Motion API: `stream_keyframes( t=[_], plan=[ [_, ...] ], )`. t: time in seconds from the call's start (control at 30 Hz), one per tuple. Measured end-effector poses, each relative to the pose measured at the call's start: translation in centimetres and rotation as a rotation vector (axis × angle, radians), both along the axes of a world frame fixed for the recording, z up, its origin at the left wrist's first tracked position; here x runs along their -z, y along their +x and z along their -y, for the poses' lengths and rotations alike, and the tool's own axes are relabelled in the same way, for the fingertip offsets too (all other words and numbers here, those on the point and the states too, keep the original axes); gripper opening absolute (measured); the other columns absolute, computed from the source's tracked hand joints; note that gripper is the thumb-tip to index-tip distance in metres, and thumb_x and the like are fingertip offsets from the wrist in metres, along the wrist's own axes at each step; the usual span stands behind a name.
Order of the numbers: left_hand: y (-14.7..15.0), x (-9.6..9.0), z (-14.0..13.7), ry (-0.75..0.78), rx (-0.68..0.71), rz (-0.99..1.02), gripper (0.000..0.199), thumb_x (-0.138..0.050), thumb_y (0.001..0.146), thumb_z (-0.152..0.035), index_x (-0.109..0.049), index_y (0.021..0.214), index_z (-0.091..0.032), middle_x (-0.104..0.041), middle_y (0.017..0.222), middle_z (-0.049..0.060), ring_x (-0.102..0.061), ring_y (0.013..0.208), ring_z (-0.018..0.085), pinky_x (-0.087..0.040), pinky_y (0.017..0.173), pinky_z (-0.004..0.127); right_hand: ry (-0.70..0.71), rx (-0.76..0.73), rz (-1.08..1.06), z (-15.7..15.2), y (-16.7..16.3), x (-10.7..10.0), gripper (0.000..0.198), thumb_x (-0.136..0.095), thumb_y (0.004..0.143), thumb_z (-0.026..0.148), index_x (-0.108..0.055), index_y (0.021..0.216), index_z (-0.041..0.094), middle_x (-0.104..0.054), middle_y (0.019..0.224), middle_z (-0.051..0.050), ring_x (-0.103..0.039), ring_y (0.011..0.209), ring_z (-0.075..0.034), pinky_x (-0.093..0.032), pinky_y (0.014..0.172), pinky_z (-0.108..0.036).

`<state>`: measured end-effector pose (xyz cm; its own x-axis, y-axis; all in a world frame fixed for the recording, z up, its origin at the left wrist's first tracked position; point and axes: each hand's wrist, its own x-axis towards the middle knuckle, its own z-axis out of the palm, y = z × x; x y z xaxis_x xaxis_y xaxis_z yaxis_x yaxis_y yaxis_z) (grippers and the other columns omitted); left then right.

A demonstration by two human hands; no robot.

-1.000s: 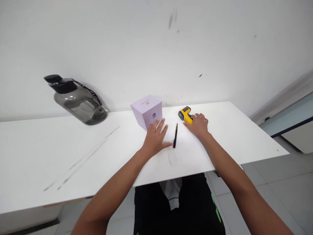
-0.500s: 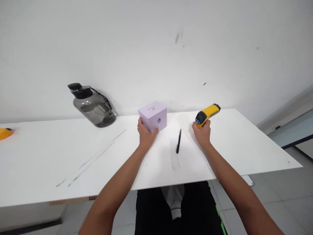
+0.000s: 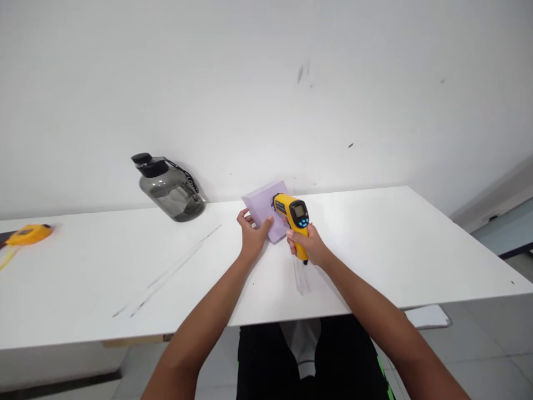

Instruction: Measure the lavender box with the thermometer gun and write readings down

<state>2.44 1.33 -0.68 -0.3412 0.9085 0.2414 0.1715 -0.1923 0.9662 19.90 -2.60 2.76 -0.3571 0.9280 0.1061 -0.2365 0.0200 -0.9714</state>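
Note:
A pale purple box (image 3: 258,206) is tilted in my left hand (image 3: 253,236), whose thumb presses its front face while the fingers reach behind its left side. My right hand (image 3: 310,243) is wrapped round the handle of a yellow and black infrared thermometer (image 3: 291,210). The thermometer's nose points at the front of the box, touching it or very close; I cannot tell which. Its small screen and blue buttons face me. The pen seen earlier is hidden, probably behind my right hand and the thermometer.
A dark see-through water bottle (image 3: 177,194) stands on the white table (image 3: 183,294) near the wall, left of the box. At the far left lies an orange-yellow tape measure (image 3: 30,234). Faint paper or writing (image 3: 302,278) shows below the thermometer.
My right hand has swung left with the thermometer, up to the box. My left hand has tipped the box so that its front face turns upward. The view has shifted slightly left.

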Motion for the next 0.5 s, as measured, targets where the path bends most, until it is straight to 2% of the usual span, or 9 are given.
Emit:
stream_keyframes(
  t=[0.17, 0.3, 0.5],
  plan=[
    [-0.1, 0.6, -0.4, 0.006, 0.038, 0.022, 0.074, -0.072, 0.074, -0.052, -0.025, 0.128, -0.031, -0.047, 0.131, 0.011, -0.063, 0.108, 0.021, -0.057, 0.082, 0.035, -0.064, -0.027, 0.09, 0.5, 0.3, 1.3, 0.042, -0.072, 0.076, 0.043, -0.057, 0.107, 0.018, -0.056, 0.055, 0.007, -0.05, 0.046, -0.01, -0.043, 0.051, -0.026],
    [-0.1, 0.7, -0.4, 0.003, 0.032, 0.016, 0.075, -0.072, 0.075, -0.053, -0.025, 0.129, -0.031, -0.046, 0.132, 0.012, -0.063, 0.106, 0.021, -0.058, 0.081, 0.034, -0.082, -0.01, 0.087, 0.5, 0.8, 1.1, 0.041, -0.07, 0.077, 0.042, -0.057, 0.108, 0.019, -0.055, 0.054, 0.008, -0.048, 0.045, -0.01, -0.043, 0.049, -0.025],
    [0.0, 0.6, -0.1, 0.05, 0.074, -0.009, 0.075, -0.072, 0.074, -0.051, -0.024, 0.129, -0.031, -0.046, 0.135, 0.011, -0.062, 0.111, 0.021, -0.056, 0.087, 0.036, -0.072, -0.015, 0.125, 0.2, 0.8, 0.9, 0.035, -0.07, 0.077, 0.042, -0.055, 0.1, 0.02, -0.054, 0.055, 0.008, -0.049, 0.047, -0.01, -0.045, 0.051, -0.026]
  ],
)
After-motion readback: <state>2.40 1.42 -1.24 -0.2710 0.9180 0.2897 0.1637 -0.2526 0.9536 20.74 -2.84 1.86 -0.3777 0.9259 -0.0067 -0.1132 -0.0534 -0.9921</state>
